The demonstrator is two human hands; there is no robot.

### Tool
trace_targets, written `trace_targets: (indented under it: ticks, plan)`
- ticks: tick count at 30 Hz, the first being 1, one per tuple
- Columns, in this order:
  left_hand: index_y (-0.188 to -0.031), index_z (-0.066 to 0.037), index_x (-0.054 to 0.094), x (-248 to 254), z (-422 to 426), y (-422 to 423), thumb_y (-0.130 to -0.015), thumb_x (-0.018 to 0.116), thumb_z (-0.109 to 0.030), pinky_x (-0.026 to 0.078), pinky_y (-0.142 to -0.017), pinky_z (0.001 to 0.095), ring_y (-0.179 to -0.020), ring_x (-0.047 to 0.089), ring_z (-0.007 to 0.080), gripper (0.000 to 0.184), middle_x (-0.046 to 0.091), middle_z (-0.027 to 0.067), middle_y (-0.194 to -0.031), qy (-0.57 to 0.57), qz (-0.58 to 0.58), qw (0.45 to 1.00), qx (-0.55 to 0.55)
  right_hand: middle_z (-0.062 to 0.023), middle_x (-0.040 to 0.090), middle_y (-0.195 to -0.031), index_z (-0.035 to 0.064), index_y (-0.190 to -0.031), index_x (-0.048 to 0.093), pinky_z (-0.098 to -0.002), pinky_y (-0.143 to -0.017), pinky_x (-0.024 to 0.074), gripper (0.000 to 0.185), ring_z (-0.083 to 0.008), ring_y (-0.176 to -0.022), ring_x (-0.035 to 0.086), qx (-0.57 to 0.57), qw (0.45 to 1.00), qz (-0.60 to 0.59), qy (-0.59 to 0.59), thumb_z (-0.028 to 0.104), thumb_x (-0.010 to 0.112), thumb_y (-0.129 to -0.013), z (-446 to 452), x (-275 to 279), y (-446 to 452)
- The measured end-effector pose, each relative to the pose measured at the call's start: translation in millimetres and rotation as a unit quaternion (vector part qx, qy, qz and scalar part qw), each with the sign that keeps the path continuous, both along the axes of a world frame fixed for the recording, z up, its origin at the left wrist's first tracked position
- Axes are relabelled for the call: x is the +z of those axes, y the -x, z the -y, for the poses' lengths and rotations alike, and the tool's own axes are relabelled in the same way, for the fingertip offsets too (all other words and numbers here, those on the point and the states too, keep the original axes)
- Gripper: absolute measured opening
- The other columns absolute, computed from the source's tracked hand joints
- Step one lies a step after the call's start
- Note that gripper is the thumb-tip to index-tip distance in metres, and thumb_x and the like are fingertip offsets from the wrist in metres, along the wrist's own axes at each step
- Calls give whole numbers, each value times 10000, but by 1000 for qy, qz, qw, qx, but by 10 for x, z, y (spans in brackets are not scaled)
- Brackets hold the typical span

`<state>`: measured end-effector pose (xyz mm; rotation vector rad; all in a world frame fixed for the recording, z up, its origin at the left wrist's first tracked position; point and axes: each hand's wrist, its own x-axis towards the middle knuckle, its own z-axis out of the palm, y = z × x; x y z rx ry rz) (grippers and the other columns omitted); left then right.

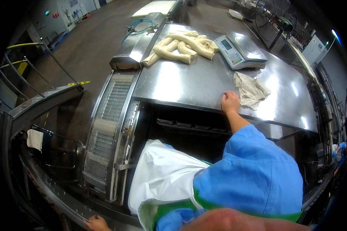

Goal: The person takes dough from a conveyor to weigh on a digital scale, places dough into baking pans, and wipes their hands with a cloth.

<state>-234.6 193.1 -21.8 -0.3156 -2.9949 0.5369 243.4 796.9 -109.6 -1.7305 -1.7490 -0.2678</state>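
Note:
My right hand rests at the front edge of a steel table, fingers curled in and nothing visible in them. Just right of it lies a crumpled off-white cloth; I cannot tell if they touch. At the lower left, my left hand is closed over the edge of a dark metal rail, partly cut off by the frame. Farther back on the table is a pile of thick, pale, dough-like ropes, away from both hands. A digital scale stands to their right.
A wire-mesh conveyor slopes down along the table's left side. Metal steps with a yellow-topped handrail stand at left, near a chair with a white cloth. A wire-caged fan stands behind the scale. Another person is at far right.

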Motion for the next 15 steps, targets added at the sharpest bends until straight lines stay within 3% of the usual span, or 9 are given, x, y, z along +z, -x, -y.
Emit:
trace_targets:
  ticks: [5, 15]
  plan:
    - [-952, -110, 728, 66, -57, -9, -833, 650, -236, 251, -1138, 436, -1264, 426, 283, 190, 677, 49, -1077, 9, 28, 998, 54, -31, 641, -1005, 137, -884, 668, -415, -857, 442, 131, -269, -998, 570, 1, 1000, -1, -10, 208, 615, -787, -7, -15, 0]
    - [-940, -109, 742, -21, -2, -1, -800, 679, -198, 303, -1111, 463, -1299, 392, 316, 178, 665, 66, -1117, -9, -7, 999, 38, -41, 639, -994, 135, -882, 664, -415, -849, 442, 131, -273, -988, 572, 0, 1000, -1, -15, 209, 609, -790, -15, -33, -8]
